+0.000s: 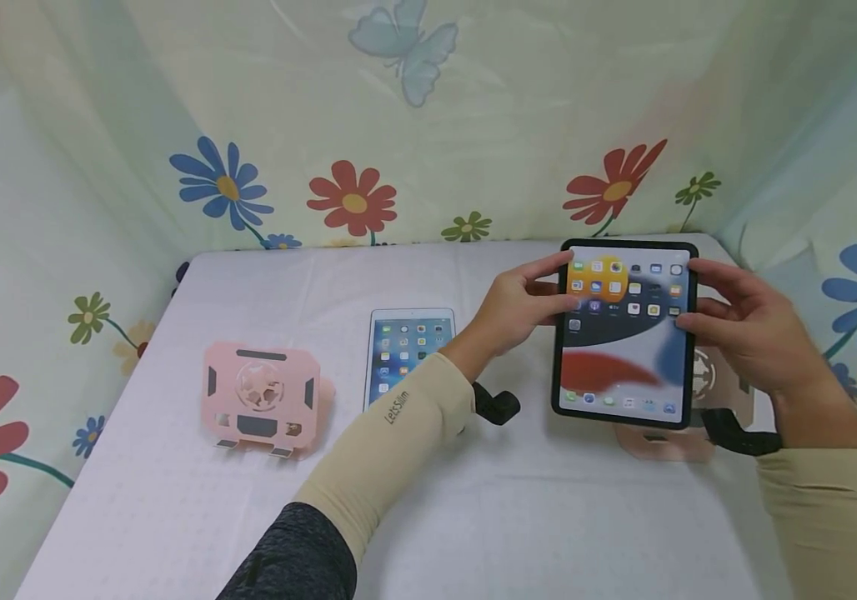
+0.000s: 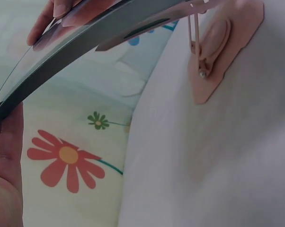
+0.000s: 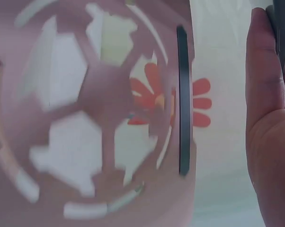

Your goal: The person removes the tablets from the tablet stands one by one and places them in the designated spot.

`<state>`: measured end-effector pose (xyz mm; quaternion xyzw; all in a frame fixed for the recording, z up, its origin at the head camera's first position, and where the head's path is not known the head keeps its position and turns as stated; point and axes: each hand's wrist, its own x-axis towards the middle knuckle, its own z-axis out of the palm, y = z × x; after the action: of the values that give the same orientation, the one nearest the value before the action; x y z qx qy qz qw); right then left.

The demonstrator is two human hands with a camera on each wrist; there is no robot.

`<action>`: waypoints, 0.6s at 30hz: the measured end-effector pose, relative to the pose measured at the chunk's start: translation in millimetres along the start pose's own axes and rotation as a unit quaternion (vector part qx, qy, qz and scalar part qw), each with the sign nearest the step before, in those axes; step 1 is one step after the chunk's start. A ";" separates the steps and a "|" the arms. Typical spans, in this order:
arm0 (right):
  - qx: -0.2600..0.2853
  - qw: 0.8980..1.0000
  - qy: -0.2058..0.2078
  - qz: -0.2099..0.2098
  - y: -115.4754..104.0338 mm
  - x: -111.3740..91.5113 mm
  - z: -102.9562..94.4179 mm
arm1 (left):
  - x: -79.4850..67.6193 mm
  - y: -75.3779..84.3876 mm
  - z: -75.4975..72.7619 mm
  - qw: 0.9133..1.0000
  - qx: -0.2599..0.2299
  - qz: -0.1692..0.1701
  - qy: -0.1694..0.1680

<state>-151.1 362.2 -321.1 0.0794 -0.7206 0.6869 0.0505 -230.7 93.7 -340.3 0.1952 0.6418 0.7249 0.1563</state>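
A large tablet (image 1: 616,333) with a dark rim and a lit home screen is held up at the right of the table. My left hand (image 1: 514,304) grips its left edge, thumb on the front and fingers behind. On the opposite edge my right hand (image 1: 747,321) pinches it the same way. Behind the tablet, partly hidden, stands a pink tablet stand (image 1: 664,442). Its cut-out plate (image 3: 95,94) with a dark pad fills much of the right wrist view. The left wrist view shows the stand's base (image 2: 227,52) on the table and the tablet's edge (image 2: 62,66) above.
A second pink stand (image 1: 259,392), bare, is on the left of the white table (image 1: 518,517). Between the stands is a smaller white tablet (image 1: 409,333), lit and partly covered by my left forearm. A flowered curtain (image 1: 511,108) hangs behind the table.
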 end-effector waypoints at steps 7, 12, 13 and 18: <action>0.017 1.000 -0.018 0.000 0.6 8.4 15.5 | -5.7 2.7 -19.3 1.000 0.015 -0.002 0.012; -0.027 1.000 -0.009 -0.002 2.4 13.5 27.5 | -8.5 3.8 -32.5 1.000 0.022 -0.002 0.018; -0.037 0.999 -0.007 -0.003 2.5 15.0 29.9 | -9.3 4.1 -34.8 0.999 0.025 -0.002 0.020; -0.111 0.994 0.002 0.001 3.7 21.8 41.1 | -12.0 4.3 -45.9 0.999 0.042 -0.006 0.033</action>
<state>-171.7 320.3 -322.8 0.0715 -0.7924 0.6029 0.0595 -242.2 47.5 -341.6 0.1736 0.6777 0.7024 0.1309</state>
